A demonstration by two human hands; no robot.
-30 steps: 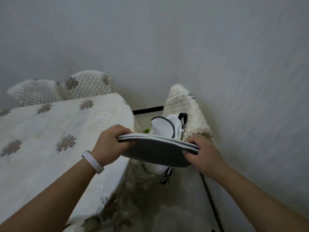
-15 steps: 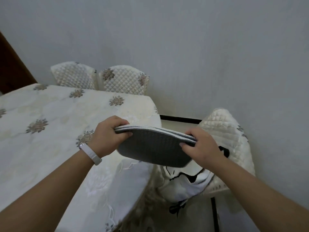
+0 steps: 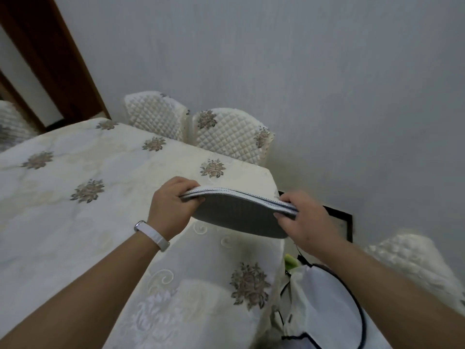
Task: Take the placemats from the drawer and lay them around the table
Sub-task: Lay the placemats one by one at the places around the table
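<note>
Presently both hands hold a stack of grey placemats (image 3: 240, 215) above the near right corner of the desk (image 3: 75, 222). The left hand (image 3: 171, 207) pinches the stack's left edge, thumb beneath; the right hand (image 3: 305, 220) clamps its right edge. Two quilted chairs (image 3: 226, 134) stand at the far side, against the wall.

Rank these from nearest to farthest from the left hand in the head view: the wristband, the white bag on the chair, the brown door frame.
From the left hand:
1. Wristband, on that same arm's wrist.
2. White bag, lower right, on the chair beside the table.
3. Brown door frame, upper left, beyond the table's far end.
</note>
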